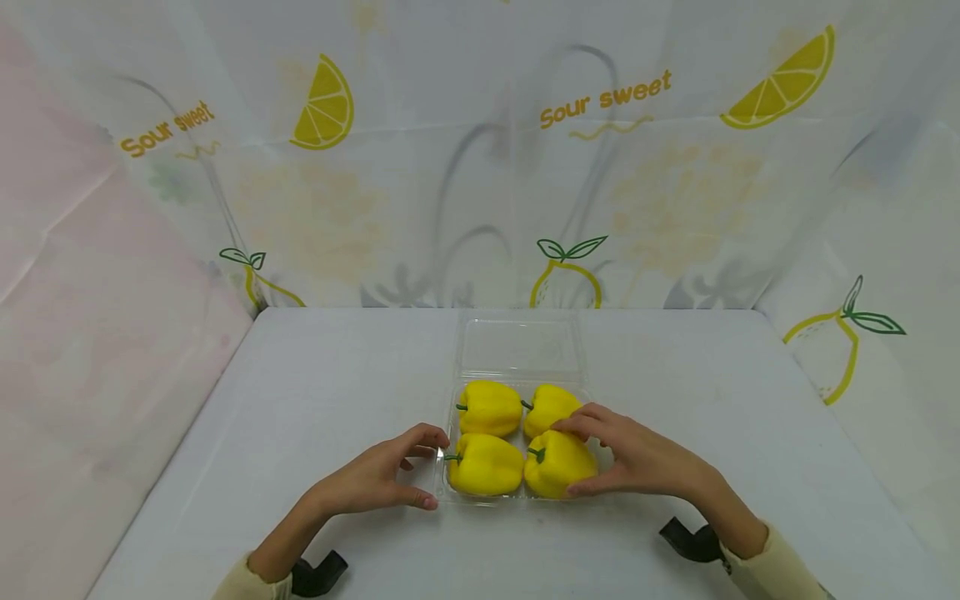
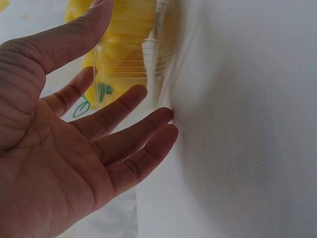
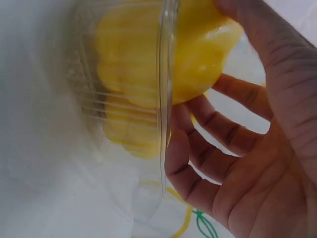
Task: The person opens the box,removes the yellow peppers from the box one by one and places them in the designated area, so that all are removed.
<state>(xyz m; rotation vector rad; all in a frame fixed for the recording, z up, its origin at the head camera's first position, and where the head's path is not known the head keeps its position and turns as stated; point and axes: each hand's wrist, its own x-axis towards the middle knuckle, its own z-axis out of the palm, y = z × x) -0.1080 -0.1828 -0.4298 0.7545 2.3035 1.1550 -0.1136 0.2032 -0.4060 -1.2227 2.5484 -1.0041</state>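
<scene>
A clear plastic clamshell box (image 1: 480, 502) holds several yellow bell peppers, two at the back and two in front. My right hand (image 1: 645, 454) holds the front right pepper (image 1: 555, 471), thumb on its near side and fingers on its far side. In the right wrist view, this pepper (image 3: 198, 64) rises above the box rim (image 3: 166, 99), and the fingers curl past it by the rim. My left hand (image 1: 375, 475) is beside the box's left edge, near the front left pepper (image 1: 486, 467). Its fingers spread loosely around nothing in the left wrist view.
The box's lid (image 1: 521, 346) lies folded open toward the back of the white table (image 1: 315, 375). A lemon-print cloth (image 1: 420, 192) hangs behind the table. Black straps (image 1: 690, 540) sit at both wrists.
</scene>
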